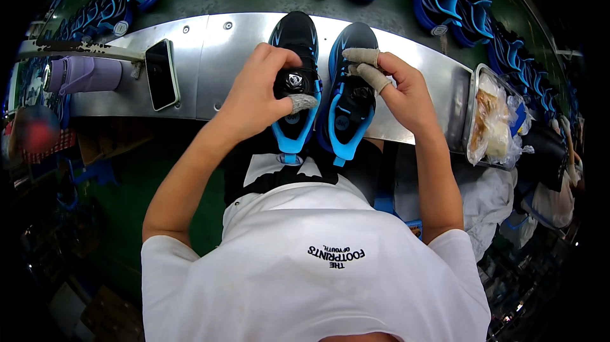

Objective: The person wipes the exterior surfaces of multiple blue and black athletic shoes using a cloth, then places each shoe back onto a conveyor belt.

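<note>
My left hand (257, 91) pinches the round dial on the left black-and-blue shoe (295, 88); my right hand (400, 88) rests taped fingers (372, 75), uncurled, on the right shoe (349, 110).

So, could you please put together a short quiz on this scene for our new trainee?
1. True or false: the left hand grips the round dial on the left black-and-blue sports shoe.
2. What lies left of the shoes on the grey metal shelf? A) dark rectangular phone B) scissors C) brush
3. What covers some fingertips of the right hand at the right black-and-blue sports shoe?

Key: 1 true; 2 A; 3 beige tape wraps.
</note>
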`<action>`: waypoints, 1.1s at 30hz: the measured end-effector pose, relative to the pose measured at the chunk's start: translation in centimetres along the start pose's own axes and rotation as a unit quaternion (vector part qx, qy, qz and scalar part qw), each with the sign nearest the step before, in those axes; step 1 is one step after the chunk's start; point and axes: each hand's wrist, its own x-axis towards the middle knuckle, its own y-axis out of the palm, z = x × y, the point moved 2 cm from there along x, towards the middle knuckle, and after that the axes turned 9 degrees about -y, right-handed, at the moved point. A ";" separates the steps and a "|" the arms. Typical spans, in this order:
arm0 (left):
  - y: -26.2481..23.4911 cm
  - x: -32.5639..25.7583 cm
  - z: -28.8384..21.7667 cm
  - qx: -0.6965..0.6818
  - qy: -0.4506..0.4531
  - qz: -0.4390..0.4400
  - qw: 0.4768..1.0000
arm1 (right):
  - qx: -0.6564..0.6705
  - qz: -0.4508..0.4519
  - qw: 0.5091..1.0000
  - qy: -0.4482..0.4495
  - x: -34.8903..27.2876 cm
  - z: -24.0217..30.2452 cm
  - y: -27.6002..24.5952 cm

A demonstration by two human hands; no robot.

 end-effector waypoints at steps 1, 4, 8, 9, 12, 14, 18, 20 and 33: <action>-0.1 0.1 0.0 -0.001 0.000 0.000 1.000 | 0.015 0.002 1.000 0.003 0.0 0.2 0.2; -0.4 0.5 0.5 -0.030 -0.054 0.056 0.997 | 0.013 0.017 1.000 0.007 -0.1 0.6 0.3; -0.9 0.5 1.0 -0.149 -0.055 0.144 0.977 | 0.029 0.012 0.999 0.023 -0.1 0.1 0.1; -0.8 0.3 0.5 -0.117 -0.030 0.119 0.986 | 0.028 0.011 0.999 0.023 -0.1 0.0 0.2; 0.9 -0.1 0.0 -0.011 -0.005 -0.010 1.000 | 0.058 0.007 0.998 0.033 -0.2 -0.2 0.4; 0.9 -0.1 0.0 0.000 -0.063 -0.038 0.997 | 0.037 0.030 0.998 0.033 -0.3 -0.1 0.6; -0.2 0.6 2.2 -0.190 -0.051 0.141 0.970 | 0.046 0.029 0.998 0.039 -0.2 0.3 0.3; -0.7 0.8 1.7 -0.152 -0.029 0.145 0.977 | 0.057 0.017 0.997 0.038 -0.1 0.4 0.1; 0.5 0.0 2.7 -0.176 -0.015 0.019 0.984 | 0.063 0.014 0.997 0.043 -0.3 0.2 -0.1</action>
